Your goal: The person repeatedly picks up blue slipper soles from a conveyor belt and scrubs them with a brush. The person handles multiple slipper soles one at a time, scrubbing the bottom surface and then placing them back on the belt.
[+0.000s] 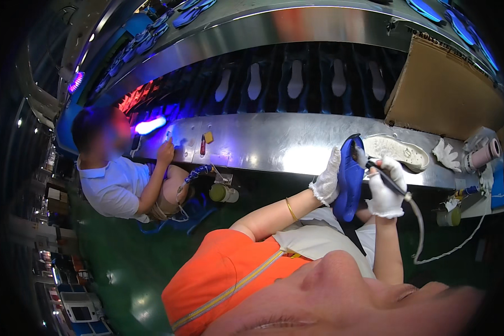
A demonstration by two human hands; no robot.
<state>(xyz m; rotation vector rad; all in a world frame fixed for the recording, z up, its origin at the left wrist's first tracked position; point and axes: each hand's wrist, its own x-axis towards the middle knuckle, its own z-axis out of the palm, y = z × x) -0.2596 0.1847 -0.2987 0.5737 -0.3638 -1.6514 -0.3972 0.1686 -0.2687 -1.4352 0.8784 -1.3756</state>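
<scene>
Head: blue shoe [350, 182] btwn gloved hands.

Blue shoe sole [350, 179]: far side hidden behind white-gloved left hand [327, 178].
Grey corded tool [387, 180]: grip buried inside white-gloved right hand [387, 187].
Tool tip: too small to tell.

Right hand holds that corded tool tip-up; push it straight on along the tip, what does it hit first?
Most likely the blue shoe that the left hand holds upright: the tool in the right hand points up-left at its top edge. Whether the tip already touches is unclear. The white sole lies just behind.
</scene>
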